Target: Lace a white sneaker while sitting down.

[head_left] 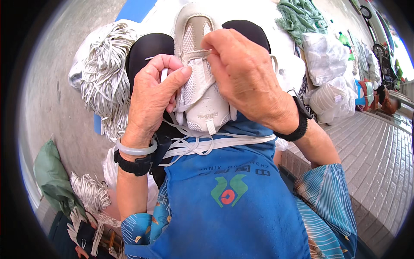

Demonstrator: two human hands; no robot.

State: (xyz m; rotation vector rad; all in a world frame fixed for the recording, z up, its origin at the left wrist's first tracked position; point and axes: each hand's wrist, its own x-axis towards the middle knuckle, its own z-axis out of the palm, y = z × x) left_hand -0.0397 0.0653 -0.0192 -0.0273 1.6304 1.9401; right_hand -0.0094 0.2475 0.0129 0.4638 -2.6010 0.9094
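A pale beige and white sneaker [199,95] rests on my lap between my knees, its toe pointing away from me. A flat shoelace [199,55] crosses its upper part. My left hand [157,88] is closed at the shoe's left side, with a white strip of lace between thumb and fingers; a thin tip pokes out past the knuckles. My right hand [248,77] bends over the right side, its fingertips pinched on the lace near the toe end. Those fingertips are partly hidden. More loose white laces [215,144] lie across my blue apron [233,203].
A big bundle of white laces [110,69] hangs to the left of my knee, with another bundle [90,192] lower left by a green bag [54,172]. On the right are clear plastic bags [325,58], green netting [299,19] and a tiled ledge [366,151].
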